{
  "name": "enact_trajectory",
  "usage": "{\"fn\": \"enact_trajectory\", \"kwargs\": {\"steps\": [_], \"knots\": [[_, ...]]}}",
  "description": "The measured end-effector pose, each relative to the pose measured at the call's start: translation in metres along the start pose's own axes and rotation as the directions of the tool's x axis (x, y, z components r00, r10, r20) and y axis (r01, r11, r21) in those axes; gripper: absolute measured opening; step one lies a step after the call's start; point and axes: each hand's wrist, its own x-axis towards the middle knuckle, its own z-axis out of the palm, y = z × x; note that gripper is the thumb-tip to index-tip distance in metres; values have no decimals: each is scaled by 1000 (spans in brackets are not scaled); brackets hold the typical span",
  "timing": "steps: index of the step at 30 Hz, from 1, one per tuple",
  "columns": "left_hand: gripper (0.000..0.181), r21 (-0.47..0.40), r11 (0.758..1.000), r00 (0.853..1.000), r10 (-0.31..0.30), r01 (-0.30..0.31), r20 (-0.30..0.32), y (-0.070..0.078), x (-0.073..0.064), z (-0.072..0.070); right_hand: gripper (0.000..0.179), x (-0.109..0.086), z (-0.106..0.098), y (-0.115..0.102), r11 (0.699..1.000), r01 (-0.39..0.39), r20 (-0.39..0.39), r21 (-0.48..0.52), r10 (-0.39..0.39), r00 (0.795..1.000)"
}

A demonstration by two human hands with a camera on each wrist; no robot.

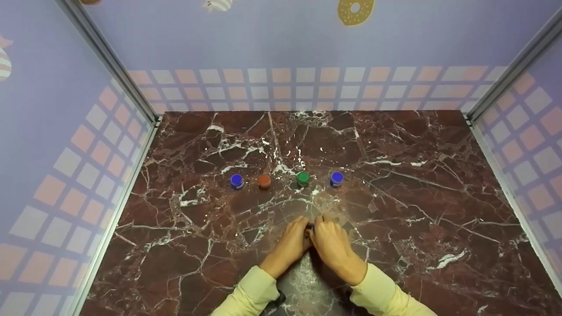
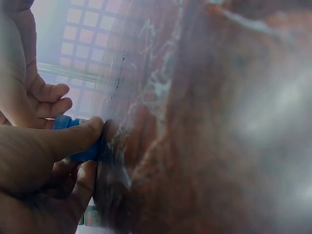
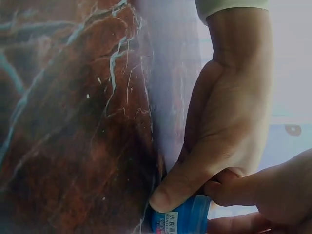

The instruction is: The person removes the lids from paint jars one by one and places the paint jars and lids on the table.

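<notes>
In the head view my left hand [image 1: 290, 239] and right hand [image 1: 333, 243] meet low over the table, mostly hiding a small blue paint jar [image 3: 184, 222]. The left wrist view shows my left thumb and a finger pinching the jar's body down at the tabletop. At its blue lid [image 2: 61, 122] are the curled fingers of my right hand. A printed label with Chinese characters faces the right wrist camera. Beyond the hands stand four-in-a-row style small jars: a blue jar [image 1: 237, 181], an orange-red jar [image 1: 264, 182], a green jar [image 1: 303, 179] and another blue jar [image 1: 336, 179].
The dark red marbled tabletop [image 1: 417, 263] has white veins. Lilac panels with pink and white checks enclose it: a back wall [image 1: 281, 48], a left wall [image 1: 39, 131] and a right wall [image 1: 538, 131], with metal strips along the corners.
</notes>
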Motion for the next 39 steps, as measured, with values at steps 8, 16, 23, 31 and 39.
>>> {"fn": "enact_trajectory", "kwargs": {"steps": [8,16,23,31,39], "knots": [[30,-4,997,996,73,-74,-45,-2,-2,2,19,4,-8,9,986,100,94,136,-113,989],[30,8,1000,1000,3,-3,-1,0,0,1,19,10,-11,25,929,222,167,296,-279,946],[33,17,998,998,-59,59,35,0,2,-1,24,15,-11,37,872,306,198,382,-401,894],[30,25,998,998,-57,56,27,-2,3,0,29,15,-7,47,815,449,105,366,-515,851],[29,-1,998,997,-60,60,47,0,2,1,23,8,-10,53,798,385,51,464,-458,887]]}}
